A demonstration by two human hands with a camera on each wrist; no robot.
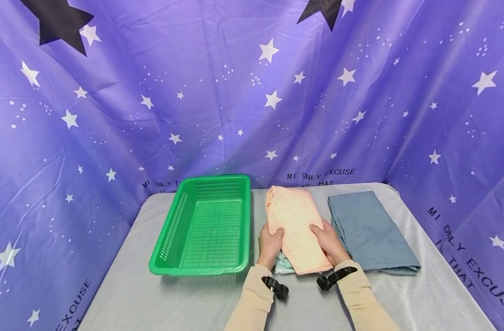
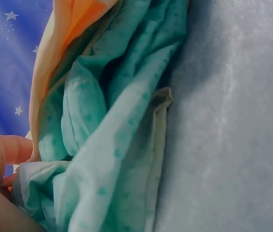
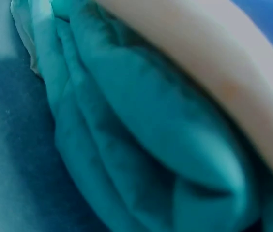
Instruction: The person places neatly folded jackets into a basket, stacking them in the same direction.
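Note:
A peach folded cloth (image 1: 297, 230) lies in front of me on the table, held by its two long sides. My left hand (image 1: 270, 241) grips its left edge, thumb on top; my right hand (image 1: 328, 240) holds the right edge the same way. Underneath is teal cloth (image 1: 282, 265), its corner poking out at the near left. In the left wrist view this teal dotted fabric (image 2: 112, 140) hangs in loose folds below the peach layer, beside my left fingers (image 2: 18, 149). Bunched teal folds (image 3: 127, 121) fill the right wrist view, where my right hand is not visible.
A green plastic basket (image 1: 244, 257) with slotted walls stands on the left of the grey-covered table (image 1: 123, 285). To the right lies a folded blue-grey cloth (image 1: 371, 234), close to my right hand. A purple star-printed curtain (image 1: 218, 92) hangs around the back and sides.

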